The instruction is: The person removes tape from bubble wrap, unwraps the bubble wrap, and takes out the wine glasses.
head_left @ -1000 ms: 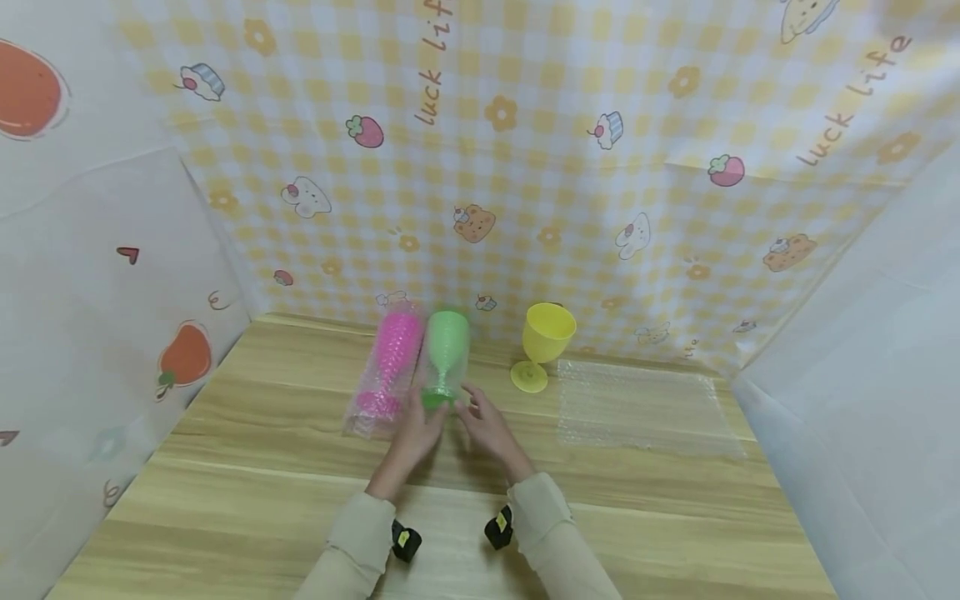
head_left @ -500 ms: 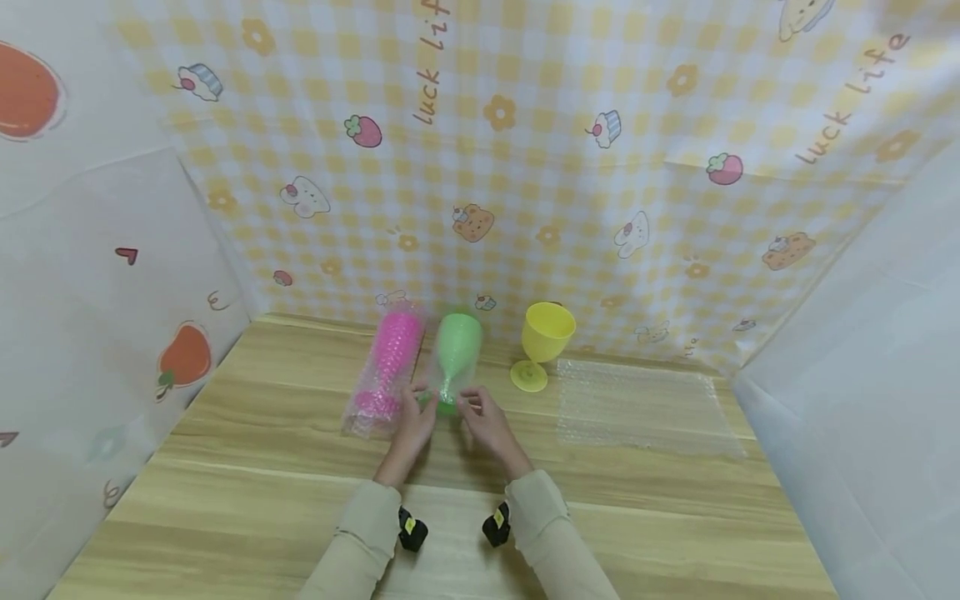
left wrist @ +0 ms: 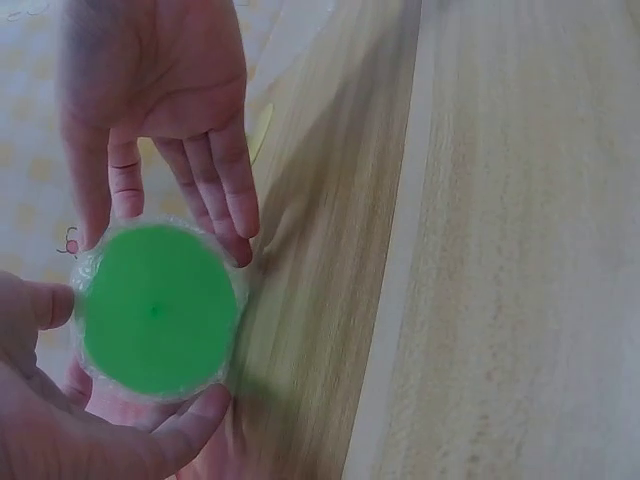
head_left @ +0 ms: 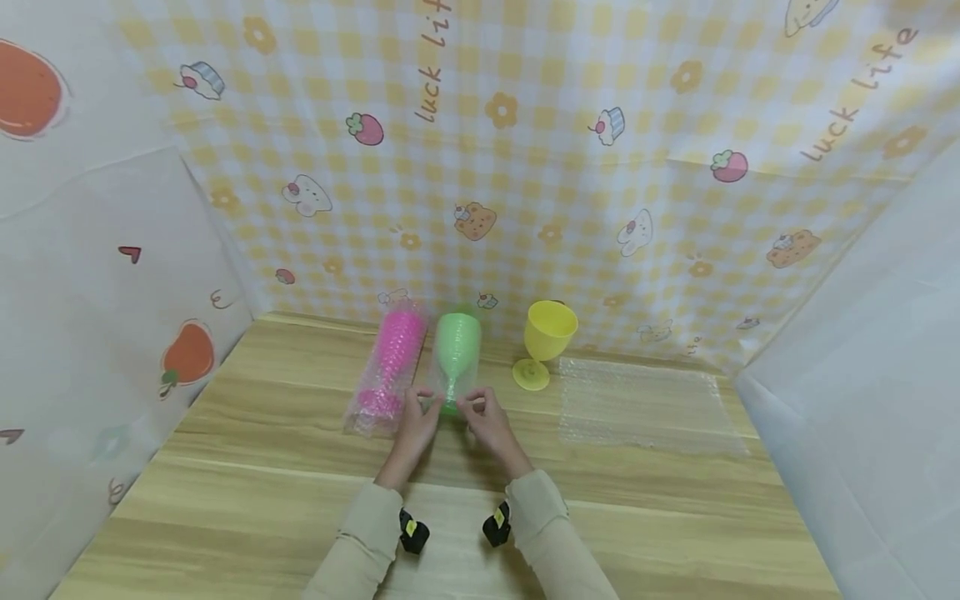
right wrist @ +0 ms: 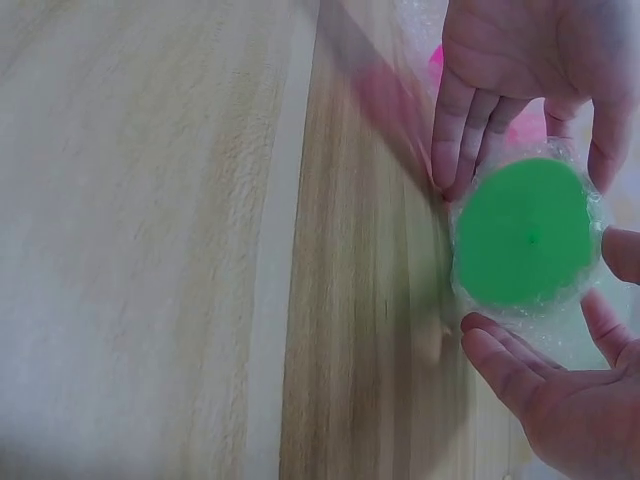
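A green goblet (head_left: 458, 342) lies in clear bubble wrap, its bowl toward the back wall and its base toward me. My left hand (head_left: 416, 425) holds the wrapped base at its left side, thumb and fingers around the edge. On the opposite side my right hand (head_left: 487, 425) holds the same end with thumb and fingertips. The left wrist view shows the round green base (left wrist: 158, 310) end-on, ringed by the edge of the wrap. From the right wrist, that green disc (right wrist: 525, 232) sits between both hands.
A bubble-wrapped pink goblet (head_left: 393, 358) lies just left of the green one. To the right stands an unwrapped yellow goblet (head_left: 550, 332), near a flat bubble-wrap sheet (head_left: 648, 408). A checked cloth wall (head_left: 525, 183) closes the back of the wooden table (head_left: 247, 467).
The wrapped green goblet has shifted slightly right, away from the pink one. Both hands have drawn their thumbs and fingers in at its base end.
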A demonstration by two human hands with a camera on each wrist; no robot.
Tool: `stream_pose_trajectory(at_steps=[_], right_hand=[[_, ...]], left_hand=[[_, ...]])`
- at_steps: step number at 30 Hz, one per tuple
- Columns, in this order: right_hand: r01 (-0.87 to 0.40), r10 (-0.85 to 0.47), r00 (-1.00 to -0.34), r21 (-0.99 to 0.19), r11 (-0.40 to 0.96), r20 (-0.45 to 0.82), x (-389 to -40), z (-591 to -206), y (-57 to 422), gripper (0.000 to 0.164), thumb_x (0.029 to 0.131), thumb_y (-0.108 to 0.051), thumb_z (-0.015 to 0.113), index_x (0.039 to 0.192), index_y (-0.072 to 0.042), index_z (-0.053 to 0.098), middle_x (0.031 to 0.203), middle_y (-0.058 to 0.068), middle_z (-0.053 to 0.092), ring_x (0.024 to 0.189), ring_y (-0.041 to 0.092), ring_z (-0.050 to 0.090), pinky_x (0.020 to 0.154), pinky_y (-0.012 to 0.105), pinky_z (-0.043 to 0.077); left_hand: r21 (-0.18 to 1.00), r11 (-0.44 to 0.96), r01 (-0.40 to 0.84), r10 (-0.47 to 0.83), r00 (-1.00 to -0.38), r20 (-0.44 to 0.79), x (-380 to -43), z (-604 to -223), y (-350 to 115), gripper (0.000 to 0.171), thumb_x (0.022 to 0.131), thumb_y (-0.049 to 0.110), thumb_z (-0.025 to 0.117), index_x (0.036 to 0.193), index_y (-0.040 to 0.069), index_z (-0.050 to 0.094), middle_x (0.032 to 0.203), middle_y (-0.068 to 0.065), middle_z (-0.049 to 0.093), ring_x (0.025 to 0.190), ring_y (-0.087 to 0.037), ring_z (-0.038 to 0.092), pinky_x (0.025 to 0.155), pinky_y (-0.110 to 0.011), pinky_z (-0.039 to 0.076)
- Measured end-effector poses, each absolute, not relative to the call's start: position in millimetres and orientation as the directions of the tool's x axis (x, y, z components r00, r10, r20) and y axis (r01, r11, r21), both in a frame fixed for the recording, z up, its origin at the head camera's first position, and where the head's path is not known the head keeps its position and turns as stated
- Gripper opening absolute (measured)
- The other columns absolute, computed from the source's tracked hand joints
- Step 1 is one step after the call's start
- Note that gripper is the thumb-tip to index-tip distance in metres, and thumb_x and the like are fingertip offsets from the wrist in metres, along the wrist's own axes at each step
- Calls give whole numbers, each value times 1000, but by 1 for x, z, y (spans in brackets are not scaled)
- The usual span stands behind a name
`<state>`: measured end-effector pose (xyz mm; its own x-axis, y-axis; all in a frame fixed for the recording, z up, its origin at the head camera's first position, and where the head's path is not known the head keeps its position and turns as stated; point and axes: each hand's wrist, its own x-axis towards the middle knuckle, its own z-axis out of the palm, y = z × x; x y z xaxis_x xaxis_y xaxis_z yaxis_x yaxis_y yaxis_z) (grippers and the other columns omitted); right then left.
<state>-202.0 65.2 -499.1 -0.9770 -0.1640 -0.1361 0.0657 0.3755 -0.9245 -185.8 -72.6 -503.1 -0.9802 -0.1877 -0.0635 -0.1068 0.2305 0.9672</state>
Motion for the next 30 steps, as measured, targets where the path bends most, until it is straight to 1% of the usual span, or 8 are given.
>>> stream_pose_trajectory(at_steps=[4,7,11,16,22,25,26,30], right_hand=[[85,-162,-974,-920,383,-157,-198,-498,69,33,94,-34,53,110,-6,45,101,22,63,80,27,61,61,24,45],[95,-167,-971,-917,388,-171,-193,-498,72,33,94,-34,53,110,-6,45,99,23,63,75,22,58,59,23,44],[99,-177,-968,-919,381,-177,-187,-498,76,35,94,-36,53,110,-6,45,100,23,62,74,23,57,56,24,44],[73,-172,-974,-925,374,-147,-173,-500,79,35,93,-35,54,108,-6,46,101,23,63,81,29,61,60,26,48],[30,-170,-981,-931,364,-98,-151,-494,81,32,94,-30,54,108,-2,46,99,27,62,87,36,62,64,30,51],[19,-174,-981,-931,364,-88,-140,-494,84,31,94,-28,53,108,-1,46,97,24,62,84,34,62,63,31,51],[11,-177,-981,-930,368,-81,-138,-499,87,32,94,-29,54,107,-2,46,96,22,63,83,32,62,61,28,50],[9,-208,-974,-933,360,-90,-119,-499,94,32,94,-30,53,108,-2,46,97,21,62,81,28,61,56,31,51]], left_hand=[[957,261,-128,-188,-979,-80,-182,-500,-72,35,94,21,51,114,-6,42,104,-22,50,98,-34,49,85,-43,44],[947,279,-161,-186,-976,-112,-178,-499,-72,36,93,24,52,114,-4,44,90,-12,46,86,-26,46,73,-32,41],[943,286,-170,-157,-979,-129,-172,-499,-72,35,93,25,52,113,-3,44,84,-6,42,82,-22,44,69,-27,37],[943,305,-134,-79,-990,-115,-162,-500,-75,34,95,25,50,112,-4,41,80,-6,39,75,-20,41,64,-26,36],[938,327,-110,-8,-993,-114,-145,-502,-78,34,96,28,49,111,-1,41,91,-16,52,84,-24,52,69,-31,44],[938,327,-112,26,-992,-127,-135,-502,-79,35,95,32,49,110,2,40,99,-21,58,92,-29,56,75,-38,48],[938,327,-111,42,-990,-132,-132,-502,-79,36,95,34,49,110,3,40,101,-21,59,94,-30,57,77,-41,49],[936,333,-112,96,-984,-151,-116,-502,-80,37,94,38,49,109,6,40,106,-23,60,100,-33,58,81,-46,49]])
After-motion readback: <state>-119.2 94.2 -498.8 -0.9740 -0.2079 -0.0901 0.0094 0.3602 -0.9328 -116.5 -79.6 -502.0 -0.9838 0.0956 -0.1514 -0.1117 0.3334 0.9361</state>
